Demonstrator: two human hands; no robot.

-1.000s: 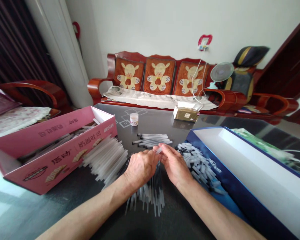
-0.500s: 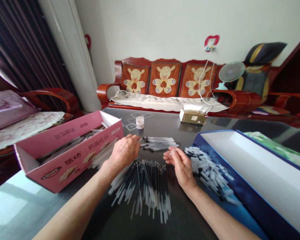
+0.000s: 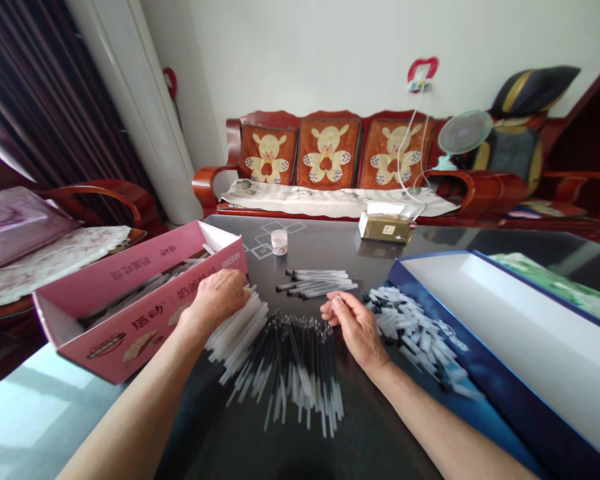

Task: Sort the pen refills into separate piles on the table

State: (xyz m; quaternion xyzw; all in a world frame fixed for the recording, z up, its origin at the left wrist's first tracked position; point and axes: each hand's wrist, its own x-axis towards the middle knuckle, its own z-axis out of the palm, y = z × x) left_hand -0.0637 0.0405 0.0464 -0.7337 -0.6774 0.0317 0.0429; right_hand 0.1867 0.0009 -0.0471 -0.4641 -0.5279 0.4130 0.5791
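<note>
My left hand [image 3: 219, 297] is at the upper ends of a pile of translucent white plastic tubes [image 3: 243, 328], beside the pink box. Its fingers are bent together and partly hidden, so whatever they pinch cannot be made out. My right hand [image 3: 356, 330] has thumb and fingers pressed together around something small and pale, too small to name. Between the hands, pen refills [image 3: 300, 367] with black ink lie fanned out, tips away from me. Beyond them is a small stack of pens [image 3: 320, 283] with dark ends. Short whitish pen caps [image 3: 415, 333] are heaped right of my right hand.
The pink carton [image 3: 145, 320] at left contains more long thin pieces. A blue box [image 3: 470, 360] with a white inside stands at right. Further back on the dark table are a small round jar [image 3: 279, 243] and a tissue box [image 3: 387, 227]. A wooden sofa [image 3: 330, 210] stands behind.
My left hand has moved left from above the refills to the white tubes, uncovering more of that pile. My right hand stays nearly in place, fingers still pinched.
</note>
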